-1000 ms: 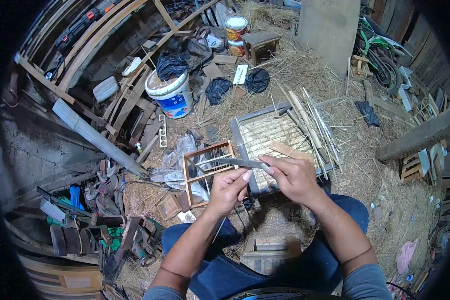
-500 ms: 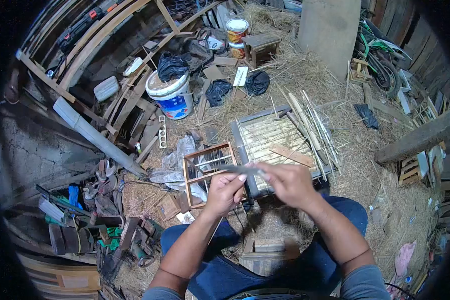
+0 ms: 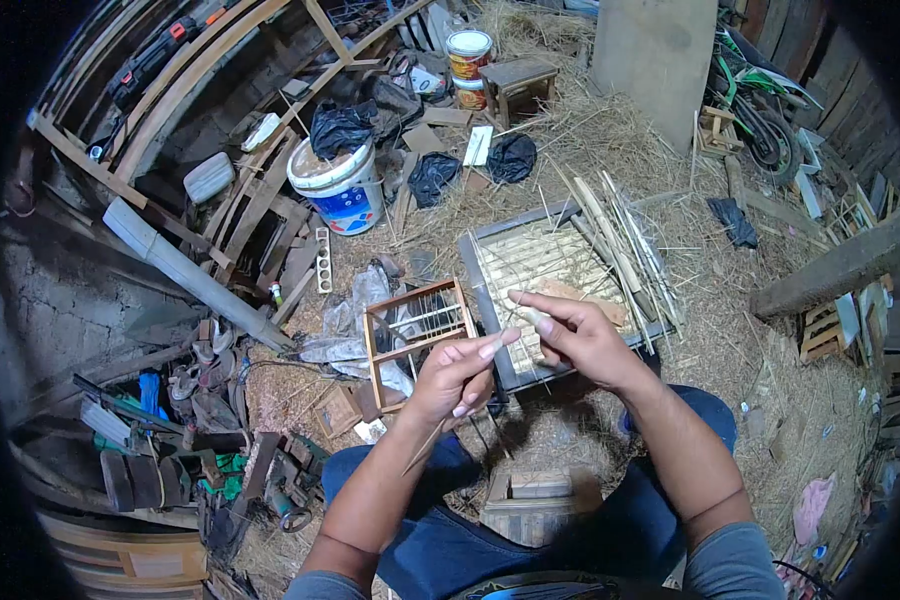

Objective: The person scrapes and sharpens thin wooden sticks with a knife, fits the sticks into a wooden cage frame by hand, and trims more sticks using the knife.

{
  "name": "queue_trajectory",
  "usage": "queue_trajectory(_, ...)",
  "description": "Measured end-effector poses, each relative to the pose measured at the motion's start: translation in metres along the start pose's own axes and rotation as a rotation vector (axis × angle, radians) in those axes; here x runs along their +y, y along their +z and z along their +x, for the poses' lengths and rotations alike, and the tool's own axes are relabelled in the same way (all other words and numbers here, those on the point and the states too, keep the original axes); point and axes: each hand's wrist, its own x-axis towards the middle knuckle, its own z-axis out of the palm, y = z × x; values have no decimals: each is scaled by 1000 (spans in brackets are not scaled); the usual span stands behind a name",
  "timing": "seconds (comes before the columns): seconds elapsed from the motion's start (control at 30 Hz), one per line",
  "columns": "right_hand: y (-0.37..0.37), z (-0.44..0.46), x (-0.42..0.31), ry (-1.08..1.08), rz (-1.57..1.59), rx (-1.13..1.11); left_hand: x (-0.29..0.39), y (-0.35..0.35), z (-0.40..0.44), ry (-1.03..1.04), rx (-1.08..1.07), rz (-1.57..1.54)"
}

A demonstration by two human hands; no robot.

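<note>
While its fingers curl in, the left hand (image 3: 455,378) pinches a thin brown wooden stick (image 3: 425,447), which pokes out below it. Just beside it, the right hand (image 3: 582,342) has its thumb and pointing finger close together, but what they pinch is hard to tell. One brown wooden frame with thin bars (image 3: 420,348) sits near the left hand. One big white plastic bucket (image 3: 335,188) and two small red-and-yellow tubs (image 3: 470,65) have labels too small to read.

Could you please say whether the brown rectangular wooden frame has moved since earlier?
No, the frame shows no visible shift relative to the grey-edged rectangular slatted panel.
</note>
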Motion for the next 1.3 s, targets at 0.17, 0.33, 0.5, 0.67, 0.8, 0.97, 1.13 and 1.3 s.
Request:
queue_trajectory(0.17, -2, 8, 10, -82, -14, 48, -9, 7, 3, 47, 136, 126)
queue_trajectory(0.33, 6, 1, 9, -150, -478, 268, -13, 2, 2, 111, 162, 146)
queue_trajectory(0.5, 24, -6, 10, -388, -807, 317, -11, -3, 1, 106, 92, -2)
queue_trajectory(0.67, 23, -6, 4, -422, -893, 373, -3, 4, 4, 34, 141, -74)
queue_trajectory(0.8, -3, 4, 7, -389, -987, 556, -4, 7, -2, 56, 131, -92)
queue_trajectory(0.97, 22, -9, 6, -464, -1061, 365, -6, 0, 1, 63, 124, -44)
queue_trajectory(1.13, 10, -4, 3, -440, -1042, 497, -6, 4, -1, 96, 96, -90)
queue_trajectory(1.3, 6, 1, 11, -477, -1074, 473, -7, 6, 1, 100, 141, -60)
